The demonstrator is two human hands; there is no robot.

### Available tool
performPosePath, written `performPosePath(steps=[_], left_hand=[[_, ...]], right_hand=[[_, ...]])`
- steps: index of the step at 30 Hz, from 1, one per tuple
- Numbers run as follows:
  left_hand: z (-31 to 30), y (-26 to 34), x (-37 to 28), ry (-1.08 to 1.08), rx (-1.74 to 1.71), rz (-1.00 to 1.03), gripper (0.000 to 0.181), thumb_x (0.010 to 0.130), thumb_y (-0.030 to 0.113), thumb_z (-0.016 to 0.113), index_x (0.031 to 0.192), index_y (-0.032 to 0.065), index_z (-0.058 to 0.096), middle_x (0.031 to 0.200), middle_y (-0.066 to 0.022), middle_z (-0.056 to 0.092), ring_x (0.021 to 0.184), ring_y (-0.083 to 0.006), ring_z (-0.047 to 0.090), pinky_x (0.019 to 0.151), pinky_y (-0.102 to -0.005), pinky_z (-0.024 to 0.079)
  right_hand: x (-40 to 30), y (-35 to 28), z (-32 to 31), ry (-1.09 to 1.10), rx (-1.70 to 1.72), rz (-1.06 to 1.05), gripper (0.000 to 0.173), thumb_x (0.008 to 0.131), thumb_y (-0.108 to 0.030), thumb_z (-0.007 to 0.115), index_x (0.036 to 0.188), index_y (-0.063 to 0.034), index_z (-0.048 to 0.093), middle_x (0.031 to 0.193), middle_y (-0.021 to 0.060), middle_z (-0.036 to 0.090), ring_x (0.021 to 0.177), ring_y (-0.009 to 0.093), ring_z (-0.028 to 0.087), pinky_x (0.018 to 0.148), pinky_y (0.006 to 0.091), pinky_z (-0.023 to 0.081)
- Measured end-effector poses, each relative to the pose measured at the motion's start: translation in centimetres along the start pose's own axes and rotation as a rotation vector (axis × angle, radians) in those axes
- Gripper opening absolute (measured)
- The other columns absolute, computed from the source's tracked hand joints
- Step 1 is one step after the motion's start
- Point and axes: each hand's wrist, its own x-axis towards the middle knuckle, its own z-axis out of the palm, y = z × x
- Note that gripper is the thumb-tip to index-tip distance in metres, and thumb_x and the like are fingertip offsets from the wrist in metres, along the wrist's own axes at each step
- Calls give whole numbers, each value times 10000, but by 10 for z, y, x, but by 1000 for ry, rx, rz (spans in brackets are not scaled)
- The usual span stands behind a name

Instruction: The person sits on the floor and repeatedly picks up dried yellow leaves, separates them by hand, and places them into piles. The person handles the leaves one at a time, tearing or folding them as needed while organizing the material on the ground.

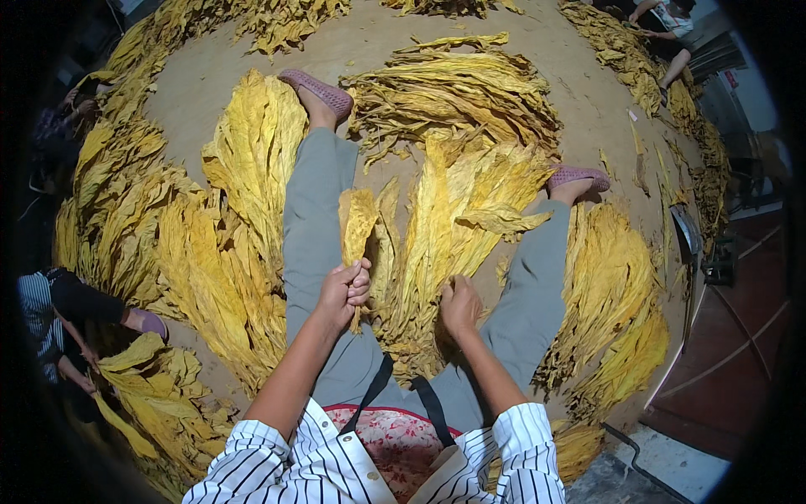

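My left hand (346,291) is closed in a fist around the stem end of a dried yellow leaf (358,220), which looks like cured tobacco and stands upright from my grip. Over the lower right side of a fanned heap of yellow leaves (434,233) between my legs, my right hand (461,305) hovers or rests with its fingers curled; whether it touches a leaf is hard to see. A single curled leaf (504,219) lies across the heap near my right shin. Beyond it, a thicker stack of browner leaves (453,94) lies crosswise.
Leaf bundles lie outside my left leg (255,164) and right leg (607,271). At lower left a co-worker's hands (82,378) hold leaves; another person (670,25) sits at upper right. A dark red panel (724,340) lies beyond the floor covering's right edge.
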Motion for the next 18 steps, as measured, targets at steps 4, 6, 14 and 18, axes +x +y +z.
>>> performPosePath(steps=[4,6,14,18], left_hand=[[2,0,9,13,36,-53,180,1039,181,449,1039,24,535,645,15,430,456,-45,293,377,-194,238],[4,-2,12,43,70,-71,180,1038,173,444,1051,18,535,653,9,441,460,-45,297,377,-194,242],[17,1,14,116,179,-112,192,1042,176,442,1068,9,533,675,4,459,459,-44,300,392,-195,254],[15,-1,14,124,222,-100,190,1039,185,453,1069,15,533,681,7,461,458,-39,302,392,-198,256]], right_hand=[[51,5,-16,-1,-202,-132,191,810,-54,634,971,42,598,1351,246,496,1122,394,529,856,458,487],[76,14,-16,23,-326,-199,225,805,-49,628,1010,42,609,1429,231,441,1208,388,487,905,478,473],[133,48,-5,-63,-463,-187,454,836,-129,643,1252,29,553,1509,157,380,1374,344,353,1092,509,320],[127,52,-23,40,-395,-235,496,859,-147,656,1301,29,517,1417,154,478,1333,333,405,1083,461,344]])
